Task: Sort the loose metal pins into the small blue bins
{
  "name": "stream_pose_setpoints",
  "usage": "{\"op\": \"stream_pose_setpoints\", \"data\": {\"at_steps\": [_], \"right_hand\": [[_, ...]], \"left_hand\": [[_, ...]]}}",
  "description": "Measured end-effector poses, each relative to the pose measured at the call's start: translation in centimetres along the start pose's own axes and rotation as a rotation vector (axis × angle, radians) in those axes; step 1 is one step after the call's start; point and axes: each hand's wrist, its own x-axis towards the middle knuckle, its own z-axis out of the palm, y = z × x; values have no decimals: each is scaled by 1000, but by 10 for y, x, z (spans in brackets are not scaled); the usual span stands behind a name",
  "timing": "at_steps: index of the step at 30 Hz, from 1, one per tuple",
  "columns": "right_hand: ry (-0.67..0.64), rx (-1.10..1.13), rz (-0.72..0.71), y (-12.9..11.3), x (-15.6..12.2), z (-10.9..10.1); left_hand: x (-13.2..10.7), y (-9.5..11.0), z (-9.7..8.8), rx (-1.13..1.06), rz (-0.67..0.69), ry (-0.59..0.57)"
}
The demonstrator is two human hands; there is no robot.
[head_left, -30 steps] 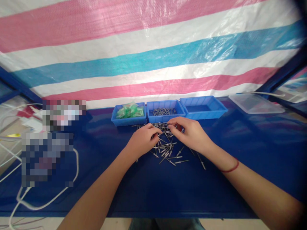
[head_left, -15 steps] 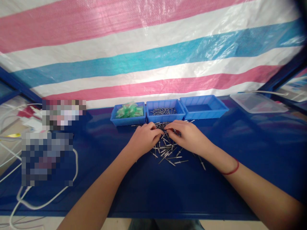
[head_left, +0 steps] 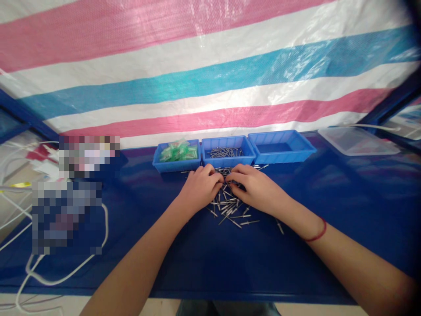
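Observation:
A loose pile of silvery blind rivets lies on the blue tabletop. My left hand is over the pile's left side, fingers curled and thumb against them. From the right, my right hand reaches in with bent fingers, its tips close to those of the left. Whatever sits between the fingertips is too small to make out. Just behind the hands, a blue bin holds more rivets. Part of the pile is hidden under both hands.
Left of the rivet bin stands a blue bin with green-and-clear packets. To the right is another blue bin, then a clear plastic lid. White cables lie at left, near blurred-out items. A striped sheet hangs behind.
My hands have shifted only slightly over the pile, the right fingertips closing in a little on the left. The view has moved a touch; bins and rivets look the same.

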Motion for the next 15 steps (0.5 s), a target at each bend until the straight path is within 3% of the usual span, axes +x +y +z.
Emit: {"op": "stream_pose_setpoints", "data": {"at_steps": [10,15], "right_hand": [[46,32,-13,-4,0,9],[144,114,39,-3,1,9]], "left_hand": [[-2,3,0,76,-11,-20],[-2,2,-1,65,29,68]]}}
